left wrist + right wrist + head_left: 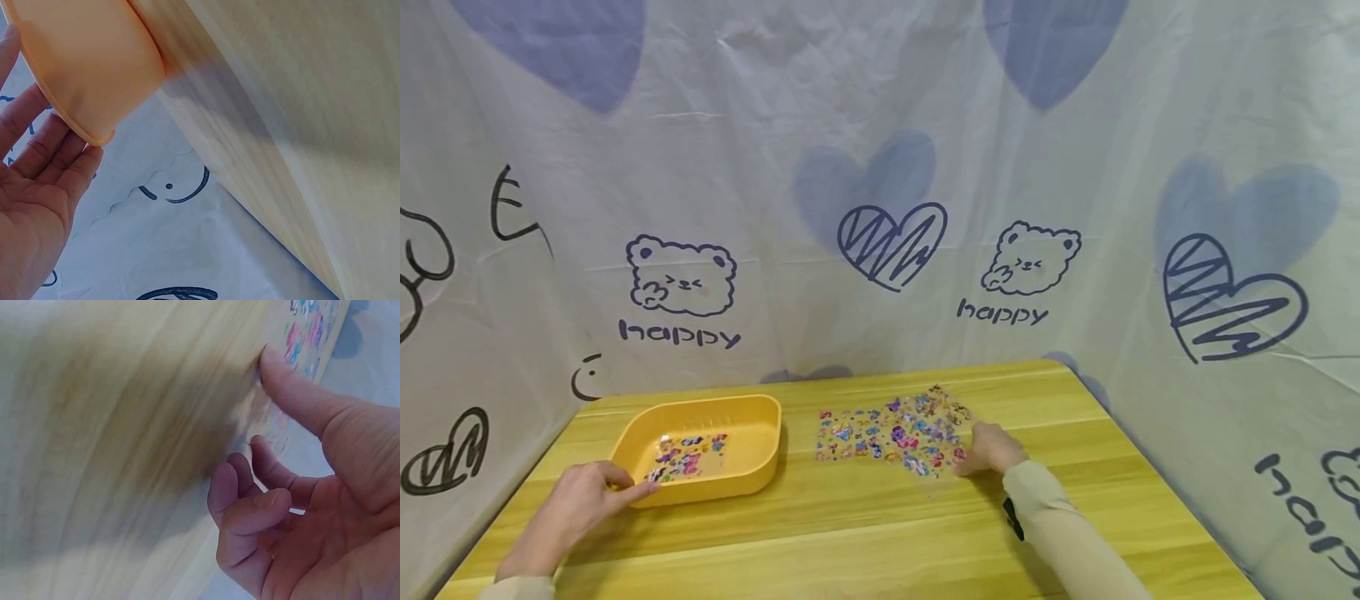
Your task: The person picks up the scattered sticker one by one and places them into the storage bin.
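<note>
At the lower left of the head view, the left hand [574, 504] grips the rim of a yellow tray [730, 486], in which a sticker sheet [691, 457] lies. Right of the tray, below the frame's centre, more sticker sheets [917, 433] overlap on the wooden counter [850, 542]. The right hand [992, 448] reaches their right edge, fingers bent, thumb apart; whether they pinch a sheet cannot be told.

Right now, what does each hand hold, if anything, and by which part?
Left hand: the yellow box, by its rim at the near left corner. Right hand: at the right edge of the stickers; I cannot tell whether it pinches any.
</note>
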A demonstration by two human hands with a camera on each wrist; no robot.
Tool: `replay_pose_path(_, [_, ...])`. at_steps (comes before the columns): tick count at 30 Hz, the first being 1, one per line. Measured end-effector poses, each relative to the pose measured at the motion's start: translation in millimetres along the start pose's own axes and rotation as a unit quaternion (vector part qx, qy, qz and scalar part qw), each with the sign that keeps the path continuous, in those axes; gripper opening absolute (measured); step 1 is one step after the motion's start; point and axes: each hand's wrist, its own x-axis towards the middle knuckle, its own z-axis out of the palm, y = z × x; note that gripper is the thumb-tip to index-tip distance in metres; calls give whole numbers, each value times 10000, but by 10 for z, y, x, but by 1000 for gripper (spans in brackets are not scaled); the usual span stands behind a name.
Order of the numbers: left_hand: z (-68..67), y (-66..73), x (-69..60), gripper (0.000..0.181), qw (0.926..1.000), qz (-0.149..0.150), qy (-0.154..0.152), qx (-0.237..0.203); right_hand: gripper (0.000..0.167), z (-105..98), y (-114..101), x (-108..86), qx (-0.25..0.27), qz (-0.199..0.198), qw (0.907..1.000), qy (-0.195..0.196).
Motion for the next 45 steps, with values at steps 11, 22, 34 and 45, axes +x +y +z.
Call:
replay_pose_path(11, [-3, -7, 13, 57, 9995, -228, -214, -88, 25, -10, 171, 97, 826, 162, 9963, -159])
replay_pose_path(22, [4, -22, 21, 55, 9997, -176, -161, -69, 19, -259, 402, 135, 1287, -199, 9912, 255])
replay_pose_path(34, [-12, -11, 27, 51, 9999, -77, -64, -26, 19, -523, 685, 83, 1155, -277, 9915, 538])
replay_pose_path(45, [-23, -5, 41, 53, 9996, -180, -234, -8, 20, -656, 880, 66, 1929, -2, 9780, 799])
